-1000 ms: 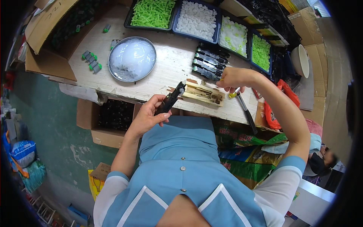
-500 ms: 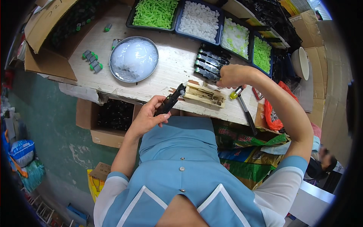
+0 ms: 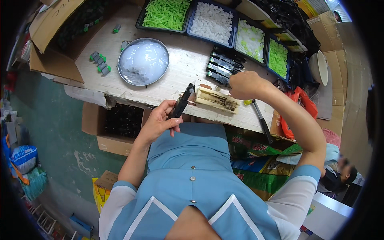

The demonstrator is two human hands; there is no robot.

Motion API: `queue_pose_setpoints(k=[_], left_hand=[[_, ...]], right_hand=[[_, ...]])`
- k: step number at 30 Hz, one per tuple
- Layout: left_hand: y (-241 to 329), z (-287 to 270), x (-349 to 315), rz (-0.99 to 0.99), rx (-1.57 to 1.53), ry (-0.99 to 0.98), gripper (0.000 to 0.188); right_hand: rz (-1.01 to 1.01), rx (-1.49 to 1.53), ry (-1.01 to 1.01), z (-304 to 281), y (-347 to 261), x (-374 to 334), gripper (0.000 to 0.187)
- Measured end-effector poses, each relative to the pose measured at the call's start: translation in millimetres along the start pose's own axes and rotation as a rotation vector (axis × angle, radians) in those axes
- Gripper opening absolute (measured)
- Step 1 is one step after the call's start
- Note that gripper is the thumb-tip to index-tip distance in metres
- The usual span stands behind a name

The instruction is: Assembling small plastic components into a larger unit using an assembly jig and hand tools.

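My left hand (image 3: pixel 160 120) grips a long black plastic part (image 3: pixel 182 102) at the table's near edge, tilted up toward a small wooden jig (image 3: pixel 218 100). My right hand (image 3: pixel 244 84) is closed just right of the jig, close to a row of black parts (image 3: pixel 222 68) lying on the table. What the right hand holds is hidden by its fingers. A screwdriver with a yellow and black handle (image 3: pixel 258 116) lies right of the jig, over the table edge.
A round metal bowl (image 3: pixel 143 62) with clear pieces stands on the worn white table (image 3: pixel 180 80). Trays of green (image 3: pixel 166 14) and white (image 3: pixel 212 22) small parts line the back. A cardboard box (image 3: pixel 116 124) of black parts sits below the table at left.
My right hand has shifted slightly left and up, toward the row of black parts. My left hand has stayed on the black part with little movement.
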State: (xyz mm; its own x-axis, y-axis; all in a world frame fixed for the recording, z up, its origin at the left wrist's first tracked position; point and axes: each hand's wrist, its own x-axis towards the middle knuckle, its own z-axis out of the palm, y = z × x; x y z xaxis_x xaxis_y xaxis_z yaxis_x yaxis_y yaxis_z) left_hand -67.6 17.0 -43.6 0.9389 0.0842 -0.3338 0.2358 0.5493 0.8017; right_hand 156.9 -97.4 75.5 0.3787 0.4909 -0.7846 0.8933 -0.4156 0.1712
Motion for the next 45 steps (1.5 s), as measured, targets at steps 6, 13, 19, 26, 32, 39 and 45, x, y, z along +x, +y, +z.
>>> queue_pose_setpoints(k=[6,13,19,26,32,39,45], left_hand=[[1.0,7.5,2.8,-0.009,-0.176,0.026,0.047],[2.6,22.1,9.2,-0.019,-0.153,0.003,0.047],[-4.4,23.9,10.5,-0.023,-0.156,-0.021,0.043],[-3.6,18.8,8.1,-0.042,-0.167,0.016,0.046],[-2.6,12.6,6.4,-0.037,-0.166,0.015,0.044],[-3.9,6.2,2.0,-0.032,-0.178,0.014,0.043],[-3.0,6.9,-1.6,-0.017,-0.221,0.033,0.044]], right_hand=[[0.067,0.2,0.146,25.5,12.8,-18.2,0.025],[0.042,0.324,0.142,45.3,21.5,-17.6,0.034],[0.012,0.348,0.095,36.9,24.0,-11.7,0.037],[0.06,0.356,0.021,24.2,19.3,-5.5,0.033],[0.064,0.274,0.03,15.3,13.9,-4.1,0.033],[0.174,0.309,-0.131,-9.7,2.5,-0.7,0.027],[0.026,0.197,0.089,6.2,12.7,-2.7,0.027]])
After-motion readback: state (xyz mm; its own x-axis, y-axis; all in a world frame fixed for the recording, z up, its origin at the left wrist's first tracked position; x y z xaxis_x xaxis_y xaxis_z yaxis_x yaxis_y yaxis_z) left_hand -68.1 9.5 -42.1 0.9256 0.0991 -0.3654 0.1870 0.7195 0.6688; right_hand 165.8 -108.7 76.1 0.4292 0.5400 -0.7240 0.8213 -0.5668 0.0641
